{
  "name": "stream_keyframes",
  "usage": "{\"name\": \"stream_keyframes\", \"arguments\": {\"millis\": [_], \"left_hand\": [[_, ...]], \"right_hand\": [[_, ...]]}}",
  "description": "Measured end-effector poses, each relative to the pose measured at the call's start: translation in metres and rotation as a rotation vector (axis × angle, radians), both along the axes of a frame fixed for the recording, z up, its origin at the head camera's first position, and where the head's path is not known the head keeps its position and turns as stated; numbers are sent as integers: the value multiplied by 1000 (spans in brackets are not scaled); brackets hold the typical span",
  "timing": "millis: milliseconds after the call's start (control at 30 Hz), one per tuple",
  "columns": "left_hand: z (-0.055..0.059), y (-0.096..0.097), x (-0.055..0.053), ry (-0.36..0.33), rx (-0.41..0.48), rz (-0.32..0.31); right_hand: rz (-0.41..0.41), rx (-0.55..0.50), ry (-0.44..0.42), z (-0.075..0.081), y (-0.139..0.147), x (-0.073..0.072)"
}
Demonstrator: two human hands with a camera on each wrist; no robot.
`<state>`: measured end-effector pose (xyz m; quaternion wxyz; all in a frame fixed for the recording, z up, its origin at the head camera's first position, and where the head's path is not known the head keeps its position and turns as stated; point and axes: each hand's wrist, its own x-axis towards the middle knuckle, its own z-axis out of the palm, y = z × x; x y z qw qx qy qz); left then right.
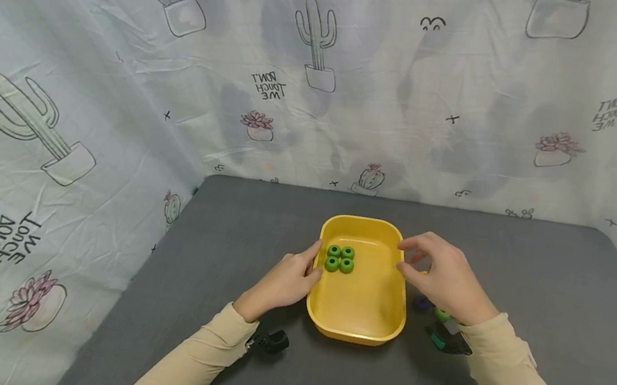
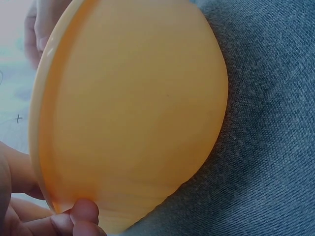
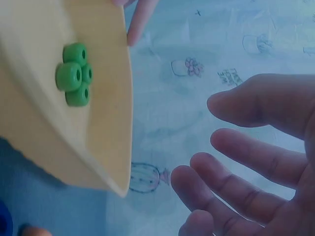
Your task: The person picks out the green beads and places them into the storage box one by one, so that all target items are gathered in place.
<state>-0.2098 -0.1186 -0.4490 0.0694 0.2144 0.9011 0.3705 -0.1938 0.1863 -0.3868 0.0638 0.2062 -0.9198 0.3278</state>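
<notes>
Grip of left hand (image 1: 283, 278) narrow on yellow tray (image 1: 368, 305), grip of right hand (image 1: 444, 278) wide beside its opposite side.

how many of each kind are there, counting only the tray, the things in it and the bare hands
Yellow tray with rounded corners: 1
Small round green beads with centre holes, inside it: 4
Bare hands, the left hand and the right hand: 2
Total: 7
</notes>
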Motion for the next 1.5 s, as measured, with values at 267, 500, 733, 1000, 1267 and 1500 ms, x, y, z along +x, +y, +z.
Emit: {"name": "stream_keyframes", "arguments": {"millis": [267,500,733,1000,1267,1500], "left_hand": [[0,-1,-1,16,-5,-7],[-1,0,-2,19,-13,-9],[0,0,-2,17,-15,-2],[0,0,-1,15,-16,1],[-1,0,-2,10,-14,9],[-2,1,-3,15,-19,2]], "right_hand": [[-39,12,24,0,25,3],[-70,47,47,-5,44,1],[-69,70,20,-12,55,2],[-59,89,-70,-21,62,6],[-46,97,-87,-34,64,12],[-28,124,-71,-46,66,21]]}}
